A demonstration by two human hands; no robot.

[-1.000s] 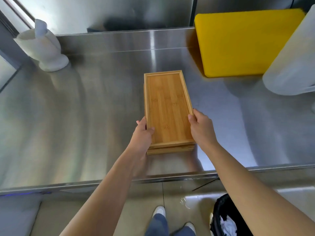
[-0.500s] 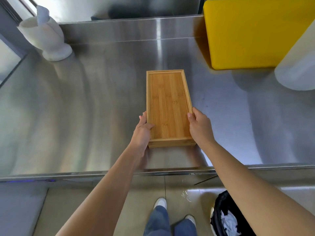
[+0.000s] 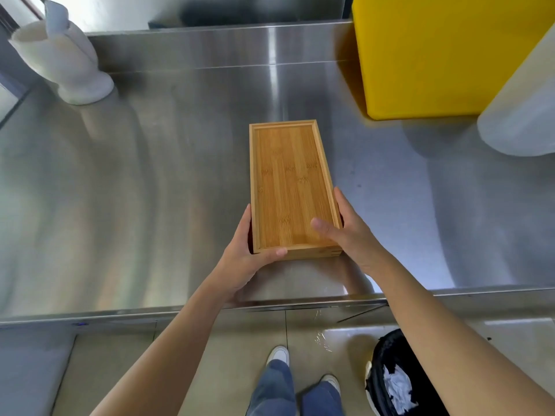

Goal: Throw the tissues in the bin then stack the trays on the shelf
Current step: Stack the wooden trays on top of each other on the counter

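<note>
A stack of bamboo trays (image 3: 289,181) lies lengthwise in the middle of the steel table (image 3: 144,190). My left hand (image 3: 244,259) grips the stack's near left corner, thumb across the front edge. On the near right side, my right hand (image 3: 350,232) holds the stack with its thumb lying inside the top tray. Down on the floor at the lower right stands a black bin (image 3: 396,382) with crumpled white tissues (image 3: 398,391) inside it.
A white mortar with a pestle (image 3: 64,64) stands at the table's back left. A yellow board (image 3: 444,52) leans at the back right, with a pale plastic container (image 3: 522,115) beside it. The table's front edge (image 3: 180,310) runs just below my hands.
The trays have been squared into an even stack. My left thumb has moved onto the front edge and my right thumb into the top tray.
</note>
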